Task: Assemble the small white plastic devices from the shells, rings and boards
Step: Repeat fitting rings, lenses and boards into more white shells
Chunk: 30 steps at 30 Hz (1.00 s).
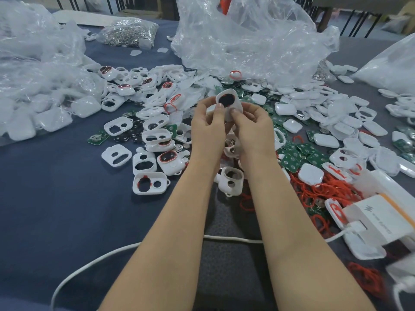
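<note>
I held the white shell (227, 100) raised mid-scene above the blue table (67, 198). Left hand (207, 126) and right hand (254, 127) both pinched it, thumbs on its near face.

Head camera looks forward-down, close over table (56, 209).
</note>
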Tool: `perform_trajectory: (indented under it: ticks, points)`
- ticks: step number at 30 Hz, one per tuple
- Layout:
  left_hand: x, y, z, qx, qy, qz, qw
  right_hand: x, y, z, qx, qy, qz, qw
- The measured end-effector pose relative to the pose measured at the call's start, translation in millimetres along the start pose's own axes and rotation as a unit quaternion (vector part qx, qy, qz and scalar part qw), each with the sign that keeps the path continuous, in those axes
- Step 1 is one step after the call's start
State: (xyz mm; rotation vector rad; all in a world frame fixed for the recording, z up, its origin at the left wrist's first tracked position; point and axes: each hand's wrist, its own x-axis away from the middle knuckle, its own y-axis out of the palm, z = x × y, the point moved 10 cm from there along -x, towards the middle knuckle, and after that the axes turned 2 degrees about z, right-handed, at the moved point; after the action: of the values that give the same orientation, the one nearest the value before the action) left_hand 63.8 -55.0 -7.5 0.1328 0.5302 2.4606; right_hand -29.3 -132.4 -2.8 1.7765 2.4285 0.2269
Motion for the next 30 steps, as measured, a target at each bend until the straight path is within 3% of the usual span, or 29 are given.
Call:
perform_trajectory:
  ticks: [12, 19, 30]
  points:
    - [1.4, -3.4, 6.1, -0.142, 0.030, -0.007, 0.989, -1.8, -0.9, 2.9, 0.023, 0.008, -0.007, 1.000]
    - [-1.5, -11.3, 7.2, -0.170, 0.032, 0.017, 0.985, 0.9, -1.4, -7.3, 0.130, -0.040, -0.017, 0.991]
    - [-1.2, -17.1, 1.6, -0.139, -0.025, 0.030, 0.989, 3.3, 3.4, -7.8, 0.141, -0.030, -0.042, 0.989]
